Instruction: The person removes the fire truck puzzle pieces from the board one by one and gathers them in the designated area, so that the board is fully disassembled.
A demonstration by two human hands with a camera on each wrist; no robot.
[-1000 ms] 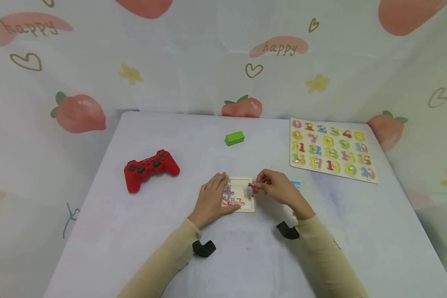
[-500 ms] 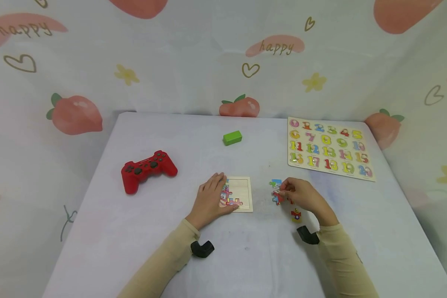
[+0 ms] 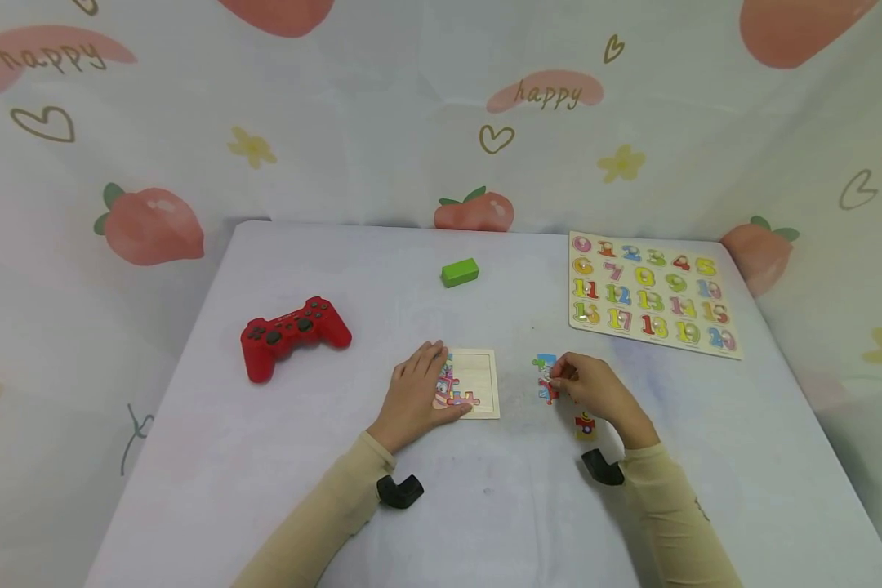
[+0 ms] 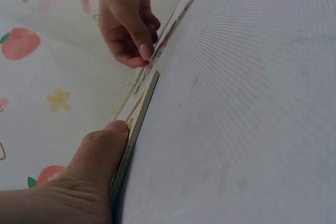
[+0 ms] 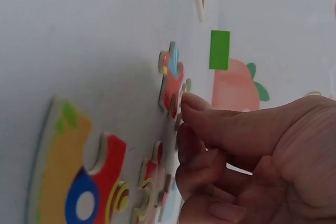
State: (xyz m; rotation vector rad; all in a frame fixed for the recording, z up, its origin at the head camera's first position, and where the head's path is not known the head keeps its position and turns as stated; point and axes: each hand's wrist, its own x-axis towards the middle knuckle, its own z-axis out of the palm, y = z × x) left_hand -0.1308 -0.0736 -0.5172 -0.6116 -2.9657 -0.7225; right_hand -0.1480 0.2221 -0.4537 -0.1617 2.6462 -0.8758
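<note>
In the head view, my left hand [image 3: 414,392] rests over the left side of a small square wooden puzzle tray [image 3: 489,384], its thumb lying along the front rim. A few joined pink puzzle pieces [image 3: 461,398] show beside that hand; its fingers hide the rest. To the tray's right, my right hand [image 3: 595,390] pinches a red and blue puzzle piece [image 5: 171,80] low at the table, thumb tip at its edge. A blue and green piece [image 3: 545,360] lies just beyond it. Nearer the front is a red and yellow piece [image 3: 585,425]; others sit partly under the right hand.
A red game controller [image 3: 294,336] lies on the left of the white table. Farther back is a green block [image 3: 460,273]. At the back right lies a wooden number board [image 3: 654,296]. A patterned cloth hangs behind the table.
My right hand has moved right, carrying the red and blue piece from the tray to the loose pieces, where it has turned to lie beside the blue one. The left hand stays put.
</note>
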